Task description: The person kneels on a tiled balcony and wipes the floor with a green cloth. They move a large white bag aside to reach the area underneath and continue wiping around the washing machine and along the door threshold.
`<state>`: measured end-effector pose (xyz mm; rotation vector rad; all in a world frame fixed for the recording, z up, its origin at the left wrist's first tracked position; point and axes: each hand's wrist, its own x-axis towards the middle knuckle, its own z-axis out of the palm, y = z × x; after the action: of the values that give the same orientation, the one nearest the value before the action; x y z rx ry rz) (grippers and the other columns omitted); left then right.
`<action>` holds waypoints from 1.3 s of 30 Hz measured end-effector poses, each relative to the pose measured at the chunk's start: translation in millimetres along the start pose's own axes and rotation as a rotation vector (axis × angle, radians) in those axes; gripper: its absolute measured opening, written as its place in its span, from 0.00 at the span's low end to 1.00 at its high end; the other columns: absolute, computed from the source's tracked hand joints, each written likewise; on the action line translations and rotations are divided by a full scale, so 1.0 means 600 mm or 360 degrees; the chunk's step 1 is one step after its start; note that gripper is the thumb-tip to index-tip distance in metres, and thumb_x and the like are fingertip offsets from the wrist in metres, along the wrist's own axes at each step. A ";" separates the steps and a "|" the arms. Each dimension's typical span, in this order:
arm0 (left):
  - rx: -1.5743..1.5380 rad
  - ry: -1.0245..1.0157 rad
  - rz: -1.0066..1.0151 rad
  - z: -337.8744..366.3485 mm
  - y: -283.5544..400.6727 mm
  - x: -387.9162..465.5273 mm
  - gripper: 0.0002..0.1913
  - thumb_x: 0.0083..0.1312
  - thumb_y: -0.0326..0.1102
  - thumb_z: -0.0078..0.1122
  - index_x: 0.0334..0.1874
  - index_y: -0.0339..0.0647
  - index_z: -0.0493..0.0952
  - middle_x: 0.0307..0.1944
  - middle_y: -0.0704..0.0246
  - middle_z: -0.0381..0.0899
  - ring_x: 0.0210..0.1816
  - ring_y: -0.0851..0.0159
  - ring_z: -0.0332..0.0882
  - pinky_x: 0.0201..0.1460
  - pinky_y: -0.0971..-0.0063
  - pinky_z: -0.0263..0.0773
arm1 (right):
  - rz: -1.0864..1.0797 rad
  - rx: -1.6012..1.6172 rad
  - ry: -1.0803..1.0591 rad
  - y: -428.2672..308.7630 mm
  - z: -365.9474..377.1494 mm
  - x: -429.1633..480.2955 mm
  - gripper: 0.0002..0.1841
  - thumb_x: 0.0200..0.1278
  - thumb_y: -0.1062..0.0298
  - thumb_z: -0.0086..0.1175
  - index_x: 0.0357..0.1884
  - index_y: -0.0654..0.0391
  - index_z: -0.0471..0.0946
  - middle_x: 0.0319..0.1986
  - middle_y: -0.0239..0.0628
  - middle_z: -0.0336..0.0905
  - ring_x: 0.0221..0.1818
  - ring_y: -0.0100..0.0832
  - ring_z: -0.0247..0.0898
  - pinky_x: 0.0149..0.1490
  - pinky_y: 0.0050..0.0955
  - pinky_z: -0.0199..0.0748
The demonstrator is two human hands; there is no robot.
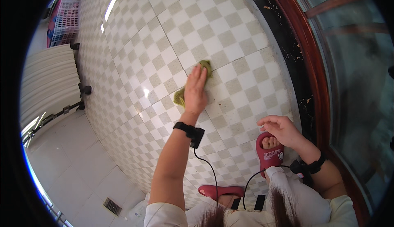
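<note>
My left hand (196, 93) lies over a folded green cloth (207, 67) and presses it against the checkered tile floor (141, 57). The cloth shows past my fingertips and again at the side of my palm; its middle is hidden beneath the hand. Small reddish-brown specks (220, 104) dot the tiles to the right of my left wrist. My right hand (281, 130) holds nothing, its fingers apart and slightly bent, above the toe end of a red slipper (268, 156) on my foot.
A dark wood door frame (311, 73) with glass runs along the right, behind a black stone sill (284, 33). On the left stand a plastic basket (66, 17) and a white pleated piece (49, 76) on castors. A floor drain (112, 206) sits lower left. Black cables hang from both wristbands.
</note>
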<state>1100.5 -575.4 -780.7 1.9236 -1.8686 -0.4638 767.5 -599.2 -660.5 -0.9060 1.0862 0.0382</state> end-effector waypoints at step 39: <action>-0.0669 -0.1005 0.0884 0.144 0.298 -0.106 0.32 0.56 0.13 0.50 0.65 0.40 0.79 0.72 0.63 0.74 0.76 0.54 0.67 0.79 0.56 0.60 | -0.0565 0.0665 0.0797 0.145 -0.041 -0.284 0.12 0.79 0.74 0.49 0.55 0.67 0.81 0.49 0.39 0.85 0.50 0.26 0.82 0.58 0.25 0.77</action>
<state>900.4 -519.6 -766.3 0.9785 -2.3156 -1.2503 625.2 -492.0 -586.1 -0.7275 1.3102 -0.7181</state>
